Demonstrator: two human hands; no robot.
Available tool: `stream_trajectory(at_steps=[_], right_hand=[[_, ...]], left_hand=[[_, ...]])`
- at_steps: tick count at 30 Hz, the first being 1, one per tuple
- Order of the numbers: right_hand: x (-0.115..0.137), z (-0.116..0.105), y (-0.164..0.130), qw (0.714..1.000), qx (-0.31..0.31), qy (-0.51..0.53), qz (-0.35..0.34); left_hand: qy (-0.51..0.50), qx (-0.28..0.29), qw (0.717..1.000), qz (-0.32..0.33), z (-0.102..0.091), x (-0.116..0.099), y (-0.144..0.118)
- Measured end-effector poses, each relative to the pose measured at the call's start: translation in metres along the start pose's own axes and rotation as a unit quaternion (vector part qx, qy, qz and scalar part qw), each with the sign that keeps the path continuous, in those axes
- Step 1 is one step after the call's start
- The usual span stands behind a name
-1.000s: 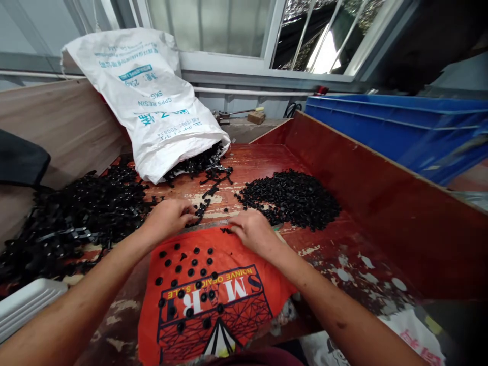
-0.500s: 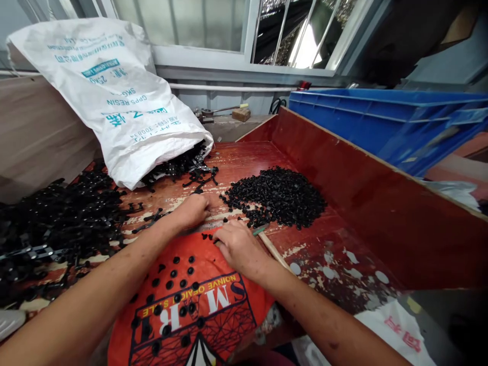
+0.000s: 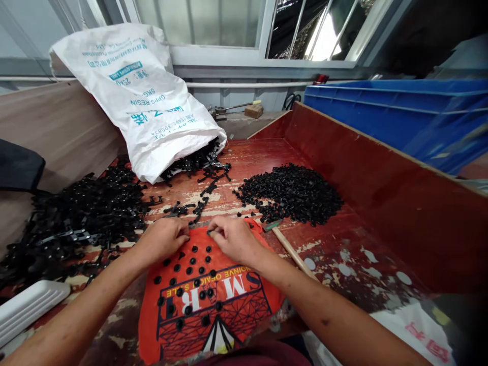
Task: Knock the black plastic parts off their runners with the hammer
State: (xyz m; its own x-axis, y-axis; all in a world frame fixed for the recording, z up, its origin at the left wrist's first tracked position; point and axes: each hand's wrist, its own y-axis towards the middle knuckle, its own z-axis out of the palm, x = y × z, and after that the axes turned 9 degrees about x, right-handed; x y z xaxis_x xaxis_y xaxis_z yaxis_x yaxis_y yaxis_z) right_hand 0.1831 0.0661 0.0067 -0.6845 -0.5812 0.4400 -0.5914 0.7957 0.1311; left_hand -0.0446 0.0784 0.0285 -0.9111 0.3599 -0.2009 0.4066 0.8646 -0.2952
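Together, our left hand [image 3: 164,239] and right hand [image 3: 232,238] pinched tiny black pieces [image 3: 192,264] at the far edge of the orange cloth [image 3: 213,300]. Some lay there already. A heap of round bits [image 3: 292,194] sat beyond, and many joined strips [image 3: 87,213] waited at the left edge of the red table [image 3: 343,254].

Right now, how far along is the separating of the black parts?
Done: a heap of loose small black pieces on the red table, with about twenty more scattered on the orange cloth. In hand: left hand and right hand meet at the cloth's far edge, pinching something small. Left: a big pile of black frames, and more spilling from the white sack.
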Motion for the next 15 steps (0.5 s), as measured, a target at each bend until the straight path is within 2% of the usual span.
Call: stream_trajectory(at_steps=[3,6,10,13,15], right_hand=[[0.011,0.011,0.011,1.0,0.0,-0.014,-0.013],[0.009,0.009,0.014,0.999,0.001,-0.03,-0.019],[-0.023,-0.018,0.001,0.999,-0.021,-0.035,0.015],[-0.046,-0.037,-0.021,0.998,-0.016,-0.051,0.042],[-0.051,-0.04,-0.036,0.997,0.009,-0.063,0.033]], left_hand=[[0.013,-0.006,1.0,-0.001,-0.001,0.001,-0.003],[-0.007,-0.016,1.0,0.005,-0.013,-0.001,0.001],[-0.031,-0.017,0.999,0.034,-0.024,-0.025,0.029],[-0.004,0.018,0.997,0.078,-0.018,-0.05,0.058],[0.013,0.028,0.996,0.089,-0.012,-0.061,0.073]])
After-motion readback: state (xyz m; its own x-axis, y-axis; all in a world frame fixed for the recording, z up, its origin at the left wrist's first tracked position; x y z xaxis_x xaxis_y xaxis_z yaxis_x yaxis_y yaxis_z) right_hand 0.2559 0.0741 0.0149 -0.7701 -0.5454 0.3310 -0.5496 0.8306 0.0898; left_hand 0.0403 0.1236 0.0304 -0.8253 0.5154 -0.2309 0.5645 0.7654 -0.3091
